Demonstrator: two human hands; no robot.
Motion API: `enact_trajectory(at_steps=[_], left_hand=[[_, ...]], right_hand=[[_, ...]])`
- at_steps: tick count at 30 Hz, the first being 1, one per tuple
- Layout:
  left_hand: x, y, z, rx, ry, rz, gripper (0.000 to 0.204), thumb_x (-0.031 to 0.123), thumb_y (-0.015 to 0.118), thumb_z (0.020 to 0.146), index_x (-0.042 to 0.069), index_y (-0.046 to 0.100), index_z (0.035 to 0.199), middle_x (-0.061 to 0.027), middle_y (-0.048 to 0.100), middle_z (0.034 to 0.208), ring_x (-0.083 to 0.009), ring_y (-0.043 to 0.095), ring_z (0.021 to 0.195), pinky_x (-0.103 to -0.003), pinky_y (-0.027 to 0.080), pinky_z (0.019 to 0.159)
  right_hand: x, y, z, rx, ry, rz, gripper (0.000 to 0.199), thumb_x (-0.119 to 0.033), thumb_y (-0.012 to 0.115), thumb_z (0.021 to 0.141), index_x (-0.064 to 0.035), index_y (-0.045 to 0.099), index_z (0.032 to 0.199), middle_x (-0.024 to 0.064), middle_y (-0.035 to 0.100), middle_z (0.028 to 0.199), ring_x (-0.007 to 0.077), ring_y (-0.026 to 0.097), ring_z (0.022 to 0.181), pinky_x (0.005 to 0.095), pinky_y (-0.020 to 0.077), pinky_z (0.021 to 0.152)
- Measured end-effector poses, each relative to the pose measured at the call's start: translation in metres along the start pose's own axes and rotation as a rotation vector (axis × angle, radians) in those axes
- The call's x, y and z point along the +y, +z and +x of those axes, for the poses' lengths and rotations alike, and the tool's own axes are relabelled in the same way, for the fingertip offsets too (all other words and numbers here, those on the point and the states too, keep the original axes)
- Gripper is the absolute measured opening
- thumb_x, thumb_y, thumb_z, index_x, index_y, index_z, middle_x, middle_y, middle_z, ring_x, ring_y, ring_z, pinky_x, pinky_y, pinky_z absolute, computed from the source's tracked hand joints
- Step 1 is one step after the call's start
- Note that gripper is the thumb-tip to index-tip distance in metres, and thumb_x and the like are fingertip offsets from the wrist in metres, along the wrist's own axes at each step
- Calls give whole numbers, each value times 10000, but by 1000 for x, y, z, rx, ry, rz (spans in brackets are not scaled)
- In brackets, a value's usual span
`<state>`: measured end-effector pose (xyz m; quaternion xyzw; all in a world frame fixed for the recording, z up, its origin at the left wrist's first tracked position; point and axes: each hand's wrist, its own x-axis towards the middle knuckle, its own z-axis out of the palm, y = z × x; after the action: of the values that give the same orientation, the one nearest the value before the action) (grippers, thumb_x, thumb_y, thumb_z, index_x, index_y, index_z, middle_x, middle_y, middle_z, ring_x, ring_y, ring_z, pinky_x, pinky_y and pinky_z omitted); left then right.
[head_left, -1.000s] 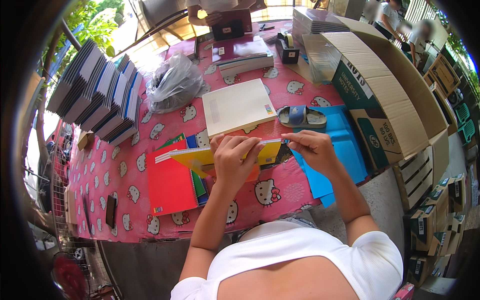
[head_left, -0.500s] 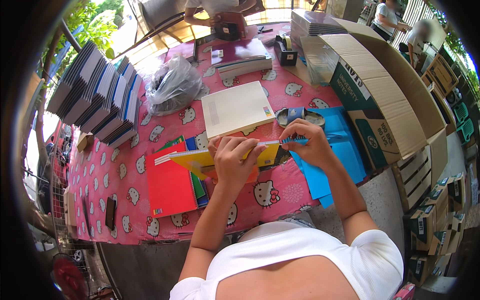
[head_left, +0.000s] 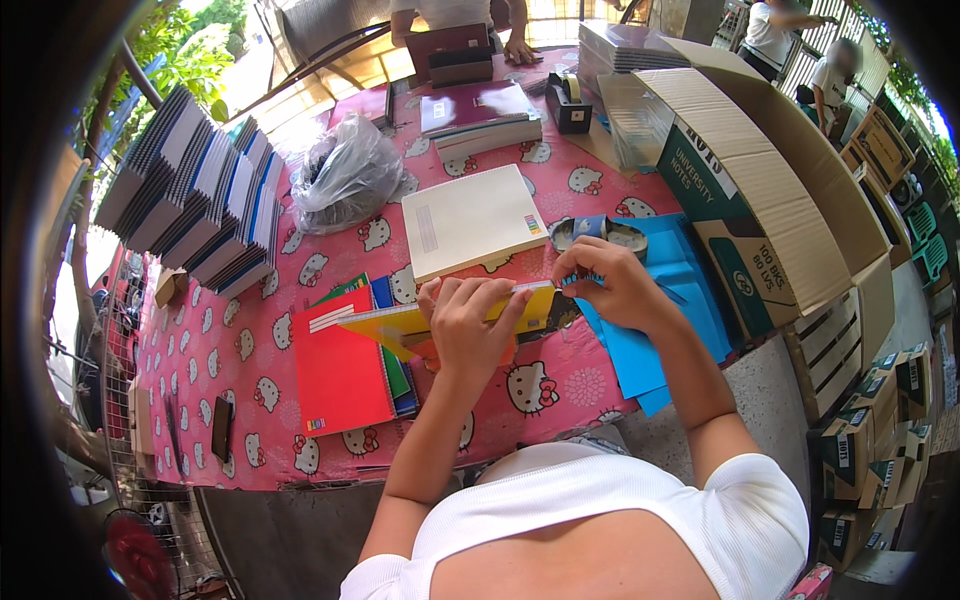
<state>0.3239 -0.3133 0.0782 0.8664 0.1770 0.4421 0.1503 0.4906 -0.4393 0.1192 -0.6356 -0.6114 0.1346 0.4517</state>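
Observation:
My left hand (head_left: 468,320) is closed on a yellow notebook (head_left: 390,330), holding it on edge above the table with its long top edge facing up. At the notebook's right end, the thumb and fingers of my right hand (head_left: 615,287) pinch together on a thin dark binding coil, mostly hidden by the fingers. Just beyond lies a cream spiral notebook (head_left: 470,222). Left of my left hand, a red notebook (head_left: 345,375) rests on green and blue ones. Light blue sheets (head_left: 675,345) lie under and beside my right hand.
Tall stacks of spiral notebooks (head_left: 190,190) stand at the left. A plastic bag of dark contents (head_left: 350,175), maroon notebooks (head_left: 480,105) and a tape dispenser (head_left: 570,105) sit farther back. An open carton (head_left: 770,170) stands at the right. Across the table is a co-worker's hand (head_left: 520,48).
My hands stay at the yellow notebook, with only a slight shift of the right fingers. Across the table, the co-worker has set a dark notebook upright and put one hand on the table.

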Motion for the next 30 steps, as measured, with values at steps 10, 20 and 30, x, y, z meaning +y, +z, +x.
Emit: enact_trajectory(at_steps=[10, 20, 30], left_hand=[[4, 2, 4, 19, 9, 48, 205, 303, 786, 693, 129, 679, 707, 7, 655, 715, -182, 595, 761, -381, 301, 880], [7, 1, 1, 37, 17, 12, 172, 270, 773, 714, 128, 676, 725, 12, 652, 725, -182, 575, 755, -384, 301, 895], [3, 0, 2, 1, -18, -21, 187, 287, 771, 724, 126, 705, 794, 7, 664, 767, -179, 578, 799, -374, 293, 925]], right_hand=[[4, 7, -1, 6, 67, -37, 234, 16, 740, 683, -7, 610, 876, 81, 614, 797, 170, 611, 717, 291, 494, 652], [2, 2, 1, -48, 56, -96, 203, 0, 739, 695, -2, 626, 864, 87, 647, 781, 176, 619, 674, 292, 490, 621], [-7, 18, -9, 101, -10, -308, 230, -17, 743, 697, -19, 612, 886, 93, 634, 797, 235, 628, 702, 328, 496, 629]])
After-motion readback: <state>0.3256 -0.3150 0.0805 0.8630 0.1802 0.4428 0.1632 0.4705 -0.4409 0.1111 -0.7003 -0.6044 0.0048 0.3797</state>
